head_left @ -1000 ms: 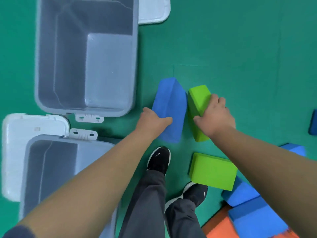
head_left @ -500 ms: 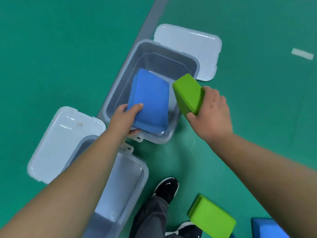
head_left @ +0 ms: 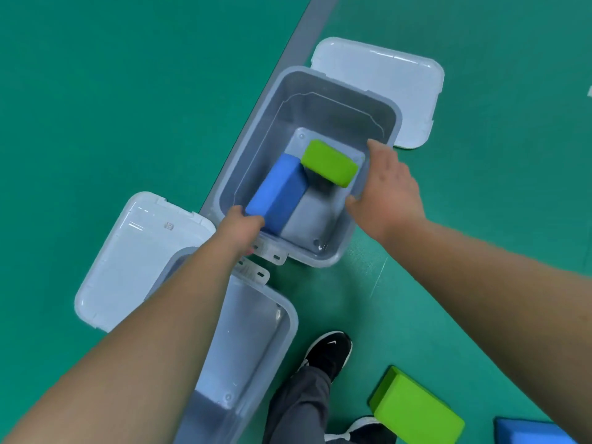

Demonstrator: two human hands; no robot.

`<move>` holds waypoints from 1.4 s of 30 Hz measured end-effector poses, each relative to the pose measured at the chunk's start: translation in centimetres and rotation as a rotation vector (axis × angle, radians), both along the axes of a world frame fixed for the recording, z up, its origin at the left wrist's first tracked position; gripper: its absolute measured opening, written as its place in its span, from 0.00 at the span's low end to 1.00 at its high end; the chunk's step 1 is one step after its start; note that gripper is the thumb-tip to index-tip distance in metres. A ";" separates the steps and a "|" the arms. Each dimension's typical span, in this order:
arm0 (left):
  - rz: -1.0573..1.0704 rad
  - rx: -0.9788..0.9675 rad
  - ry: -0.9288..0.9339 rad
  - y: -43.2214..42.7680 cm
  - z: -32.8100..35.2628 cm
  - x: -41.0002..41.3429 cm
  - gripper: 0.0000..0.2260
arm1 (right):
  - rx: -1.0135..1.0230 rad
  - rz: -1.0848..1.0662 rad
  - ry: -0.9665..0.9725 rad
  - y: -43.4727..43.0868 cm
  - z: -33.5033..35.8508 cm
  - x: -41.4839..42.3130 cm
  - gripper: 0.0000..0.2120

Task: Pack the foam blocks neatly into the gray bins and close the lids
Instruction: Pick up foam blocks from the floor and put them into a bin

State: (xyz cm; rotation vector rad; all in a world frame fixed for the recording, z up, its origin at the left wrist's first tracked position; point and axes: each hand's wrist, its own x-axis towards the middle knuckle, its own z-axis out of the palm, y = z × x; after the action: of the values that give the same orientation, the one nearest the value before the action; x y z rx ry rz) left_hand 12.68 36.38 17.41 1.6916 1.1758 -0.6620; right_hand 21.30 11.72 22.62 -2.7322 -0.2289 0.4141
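The left hand [head_left: 240, 230] is gripping the near end of the blue rectangular foam block [head_left: 278, 192], which is lying along the left wall of the far gray plastic bin [head_left: 323, 104]. The green rectangular foam block [head_left: 330, 163] is sitting in its far right corner, with bare bin floor nearer. The right hand [head_left: 389, 190], fingers spread and empty over the right rim, was clutching it half a second ago.

A smooth green rubbery floor [head_left: 96, 107] fills the view, crossed by a flat gray painted stripe [head_left: 307, 30] running from the far middle toward the near left. Near the middle stands a black sneaker with a white logo [head_left: 330, 350] below a dark gray trouser leg [head_left: 301, 408]. A second black sneaker [head_left: 368, 432] shows at the near edge.
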 end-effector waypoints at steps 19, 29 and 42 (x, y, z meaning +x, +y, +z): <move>-0.556 -0.143 0.072 -20.2 -5.1 -3.8 0.10 | -0.053 -0.403 0.365 -17.4 -7.7 -16.3 0.35; -0.989 -0.093 0.096 -34.3 -10.4 -7.5 0.11 | -0.017 -0.763 0.466 -30.3 -12.8 -26.9 0.28; -1.684 -0.034 0.192 -47.3 -20.0 -21.4 0.07 | -0.021 -1.112 0.568 -43.1 -23.5 -49.5 0.23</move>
State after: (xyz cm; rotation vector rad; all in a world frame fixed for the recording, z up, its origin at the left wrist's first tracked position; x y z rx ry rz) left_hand -8.69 -10.94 -2.56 2.3455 -0.4805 -1.7784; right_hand -28.19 -31.41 -0.87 -2.1682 1.3386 0.7729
